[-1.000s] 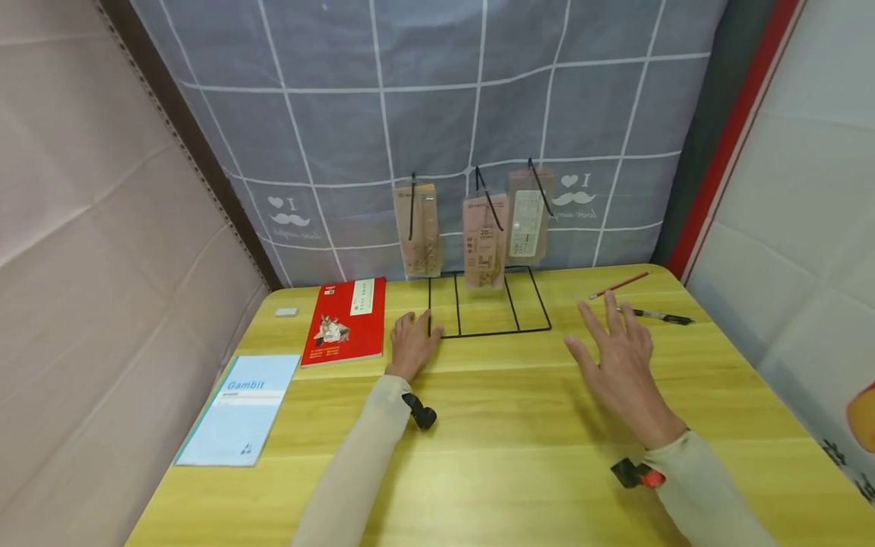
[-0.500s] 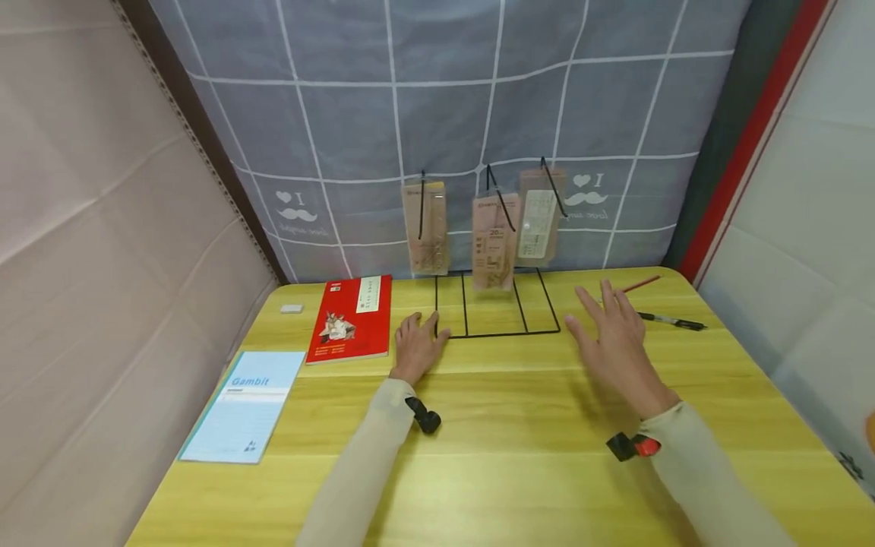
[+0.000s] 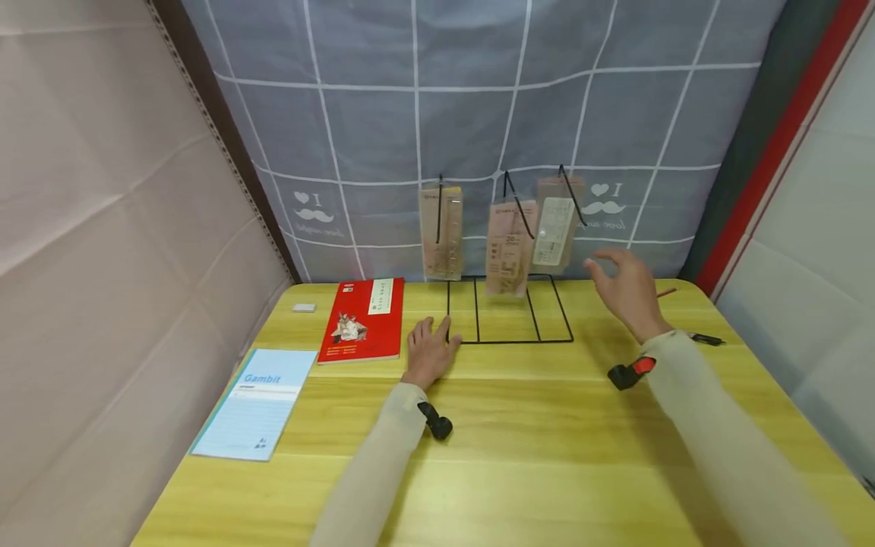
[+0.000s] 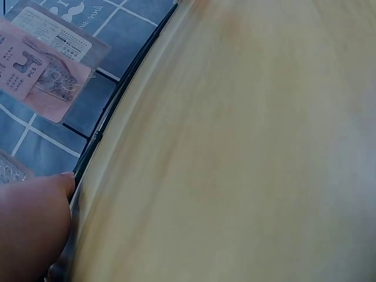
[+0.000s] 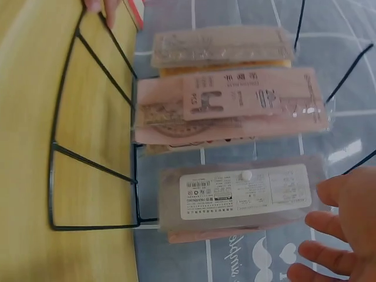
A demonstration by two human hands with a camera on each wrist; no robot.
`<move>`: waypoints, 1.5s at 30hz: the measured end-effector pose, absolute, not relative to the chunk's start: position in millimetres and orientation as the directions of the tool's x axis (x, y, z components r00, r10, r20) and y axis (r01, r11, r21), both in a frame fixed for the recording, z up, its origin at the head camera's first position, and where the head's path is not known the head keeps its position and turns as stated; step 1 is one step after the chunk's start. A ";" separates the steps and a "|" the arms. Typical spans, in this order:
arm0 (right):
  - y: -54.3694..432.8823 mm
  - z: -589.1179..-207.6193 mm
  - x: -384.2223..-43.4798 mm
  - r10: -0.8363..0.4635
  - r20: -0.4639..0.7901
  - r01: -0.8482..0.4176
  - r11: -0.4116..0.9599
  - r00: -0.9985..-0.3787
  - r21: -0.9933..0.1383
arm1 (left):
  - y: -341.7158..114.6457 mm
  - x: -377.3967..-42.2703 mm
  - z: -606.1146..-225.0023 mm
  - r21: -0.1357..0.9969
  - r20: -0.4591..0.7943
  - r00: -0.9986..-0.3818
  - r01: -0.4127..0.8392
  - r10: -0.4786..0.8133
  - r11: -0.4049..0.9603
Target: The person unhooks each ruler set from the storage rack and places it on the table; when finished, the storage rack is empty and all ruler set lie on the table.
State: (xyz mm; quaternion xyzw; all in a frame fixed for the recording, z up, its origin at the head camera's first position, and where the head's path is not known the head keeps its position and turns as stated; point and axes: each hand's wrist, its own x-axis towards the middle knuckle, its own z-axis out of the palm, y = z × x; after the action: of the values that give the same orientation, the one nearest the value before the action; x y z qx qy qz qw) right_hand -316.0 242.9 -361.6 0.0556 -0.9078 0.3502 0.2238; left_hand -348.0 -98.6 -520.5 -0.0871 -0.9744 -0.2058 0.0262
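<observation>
Right of centre, the labelled packet (image 3: 553,232) is hanging beside the right hand (image 3: 625,290), its fingers parted; the left hand (image 3: 429,354), fingers extended, is touching the rack (image 3: 509,342).

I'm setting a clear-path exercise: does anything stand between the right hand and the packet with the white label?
Nothing visible does: the right wrist view shows the right hand directly beside the packet with the white label.

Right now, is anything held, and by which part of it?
The right hand holds nothing. The left hand touches the wire rack at its base's near left corner; whether it pinches or just rests there can't be told.
</observation>
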 end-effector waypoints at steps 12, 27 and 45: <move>240.0 -334.1 -388.7 0.246 0.323 -0.096 0.642 -0.914 -0.761 | -98.3 -343.9 -518.7 0.375 0.057 -0.983 0.181 0.172 0.909; 256.9 -340.9 -431.8 0.287 0.241 -0.035 0.572 -0.927 -0.820 | -94.0 -343.0 -518.4 0.311 0.036 -0.986 0.165 0.162 0.936; 249.9 -341.1 -446.5 0.306 0.298 -0.067 0.588 -0.904 -0.806 | -95.3 -348.4 -528.1 0.308 0.030 -0.987 0.158 0.156 0.938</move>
State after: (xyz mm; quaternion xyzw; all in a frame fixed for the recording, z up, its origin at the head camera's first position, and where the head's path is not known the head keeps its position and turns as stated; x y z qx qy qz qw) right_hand -446.5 249.9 -341.1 -0.0689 -0.8666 0.4484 0.2077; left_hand -348.4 -95.3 -528.1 -0.0798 -0.9844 -0.1568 0.0025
